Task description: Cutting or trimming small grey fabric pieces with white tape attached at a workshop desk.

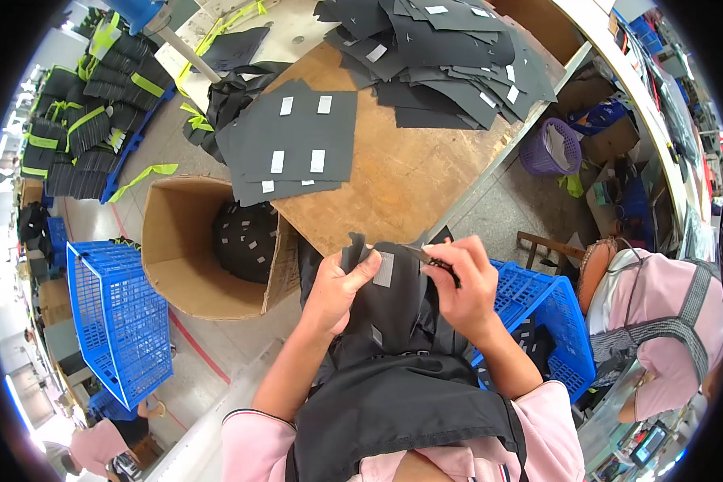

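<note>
Just past the front edge of the wooden board, my left hand pinches a dark grey fabric piece between thumb and fingers. The piece hangs over my lap and carries small white rectangular patches. My right hand is closed round small dark-handled thread snips, whose metal tip lies at the upper edge of the fabric. Ahead on the left of the board rests a small stack of similar dark pieces with white patches. A larger, untidy pile of dark pieces lies at the far side.
An open cardboard box with dark patched pieces stands left of the board. Blue plastic crates stand at left and right. A purple basket is on the floor at right. Another person in pink sits close by.
</note>
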`<act>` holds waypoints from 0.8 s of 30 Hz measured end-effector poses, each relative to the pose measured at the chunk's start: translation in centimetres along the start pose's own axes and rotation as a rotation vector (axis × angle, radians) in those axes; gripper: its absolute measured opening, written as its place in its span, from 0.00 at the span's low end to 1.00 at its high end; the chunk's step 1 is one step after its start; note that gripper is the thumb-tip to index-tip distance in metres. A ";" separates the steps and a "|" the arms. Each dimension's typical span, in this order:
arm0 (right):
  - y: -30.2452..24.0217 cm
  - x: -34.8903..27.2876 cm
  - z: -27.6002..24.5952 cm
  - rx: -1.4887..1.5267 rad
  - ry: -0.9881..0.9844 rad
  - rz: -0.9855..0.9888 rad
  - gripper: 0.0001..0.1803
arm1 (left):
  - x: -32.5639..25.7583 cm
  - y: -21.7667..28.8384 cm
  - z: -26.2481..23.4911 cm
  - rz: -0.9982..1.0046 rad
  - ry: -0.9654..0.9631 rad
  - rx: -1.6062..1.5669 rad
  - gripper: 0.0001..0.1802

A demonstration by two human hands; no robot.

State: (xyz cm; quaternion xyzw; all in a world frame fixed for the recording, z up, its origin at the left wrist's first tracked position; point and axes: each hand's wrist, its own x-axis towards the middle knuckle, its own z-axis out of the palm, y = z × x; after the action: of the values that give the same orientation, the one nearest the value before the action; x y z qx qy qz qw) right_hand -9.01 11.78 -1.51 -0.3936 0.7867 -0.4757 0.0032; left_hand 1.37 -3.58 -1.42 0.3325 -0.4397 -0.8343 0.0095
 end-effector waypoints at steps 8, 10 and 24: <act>3.1 2.6 -2.3 0.488 -0.677 0.384 0.13 | 0.2 -0.3 -0.5 0.084 -0.101 0.247 0.19; 2.4 2.5 -2.6 0.521 -0.649 0.417 0.13 | 0.6 0.0 0.4 0.199 -0.145 0.376 0.22; 0.8 -1.7 -1.8 -0.074 -0.057 0.011 0.19 | 0.8 0.2 1.1 0.003 -0.058 0.028 0.14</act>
State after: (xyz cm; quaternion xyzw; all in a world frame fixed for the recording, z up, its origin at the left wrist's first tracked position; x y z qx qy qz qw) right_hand -9.02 14.33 -1.75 -0.4025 0.8054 -0.4349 0.0136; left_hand -0.01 -3.16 -1.25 0.3076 -0.4517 -0.8375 -0.0068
